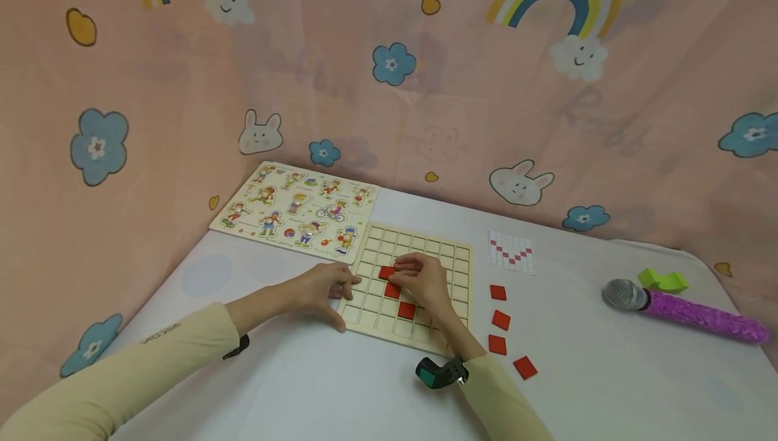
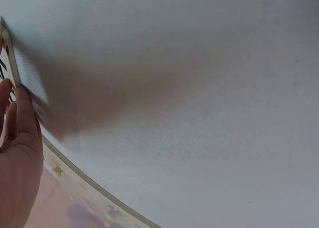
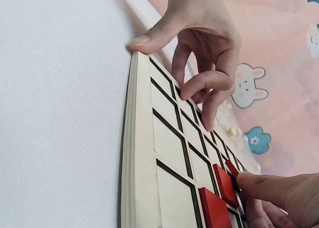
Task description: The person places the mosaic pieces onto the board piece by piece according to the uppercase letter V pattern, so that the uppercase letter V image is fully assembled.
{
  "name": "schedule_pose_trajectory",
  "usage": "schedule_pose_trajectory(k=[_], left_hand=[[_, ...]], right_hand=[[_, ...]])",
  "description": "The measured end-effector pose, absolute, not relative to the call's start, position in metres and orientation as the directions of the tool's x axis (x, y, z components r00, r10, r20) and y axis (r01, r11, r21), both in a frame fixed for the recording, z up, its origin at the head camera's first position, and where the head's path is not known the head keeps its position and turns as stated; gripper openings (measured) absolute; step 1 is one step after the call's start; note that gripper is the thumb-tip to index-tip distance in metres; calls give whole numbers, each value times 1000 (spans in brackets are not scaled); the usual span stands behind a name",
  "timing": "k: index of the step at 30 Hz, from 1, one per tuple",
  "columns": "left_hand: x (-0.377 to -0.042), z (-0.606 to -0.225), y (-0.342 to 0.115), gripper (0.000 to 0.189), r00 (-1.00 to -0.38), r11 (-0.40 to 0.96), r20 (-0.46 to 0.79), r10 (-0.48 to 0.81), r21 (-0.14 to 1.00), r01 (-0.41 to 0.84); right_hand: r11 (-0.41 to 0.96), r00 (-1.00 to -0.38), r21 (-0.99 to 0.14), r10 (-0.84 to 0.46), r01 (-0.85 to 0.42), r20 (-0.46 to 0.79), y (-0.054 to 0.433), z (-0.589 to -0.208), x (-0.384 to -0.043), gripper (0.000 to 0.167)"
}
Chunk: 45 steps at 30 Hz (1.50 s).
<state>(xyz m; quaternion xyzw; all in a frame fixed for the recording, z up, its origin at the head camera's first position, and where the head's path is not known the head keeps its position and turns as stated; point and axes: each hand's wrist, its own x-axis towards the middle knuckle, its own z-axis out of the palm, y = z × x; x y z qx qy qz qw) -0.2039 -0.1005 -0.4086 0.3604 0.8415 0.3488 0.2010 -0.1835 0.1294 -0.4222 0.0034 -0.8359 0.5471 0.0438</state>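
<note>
A pale wooden grid board (image 1: 369,319) lies on the table, with red square tiles (image 1: 406,310) in a diagonal run of cells. My left hand (image 1: 321,290) holds the board's near-left corner. In the right wrist view its thumb presses the corner edge while its bent fingers (image 3: 209,116) rest on the cells. Over the middle of the board, my right hand (image 1: 423,286) pinches a red tile (image 1: 386,271) at the upper end of the run. The right thumb (image 3: 249,183) touches that tile's edge; the other right fingers are partly hidden.
Several loose red tiles (image 1: 501,320) lie right of the board, below a pattern card (image 1: 512,252) with a red V. A picture puzzle board (image 1: 298,208) adjoins the far left. A purple microphone (image 1: 699,315) and a green block (image 1: 664,281) lie far right.
</note>
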Motion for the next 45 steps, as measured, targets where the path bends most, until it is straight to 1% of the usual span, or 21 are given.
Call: schedule_pose_trajectory(k=[5, 24, 32, 45], left_hand=[[-204, -408, -101, 40, -653, 484, -68, 754, 730, 482], [-203, -410, -102, 40, -646, 459, -70, 760, 763, 456], [-203, -409, -101, 40, -648, 468, -70, 759, 750, 468], [-200, -406, -101, 41, -647, 472, -50, 761, 726, 500]], right_hand=[[399, -997, -916, 42, -43, 65, 127, -423, -184, 30], [395, -998, -919, 46, -10, 31, 124, -422, -185, 28], [381, -998, -924, 54, 10, 11, 122, -422, -187, 28], [321, -997, -946, 75, 37, -13, 143, -419, -180, 29]])
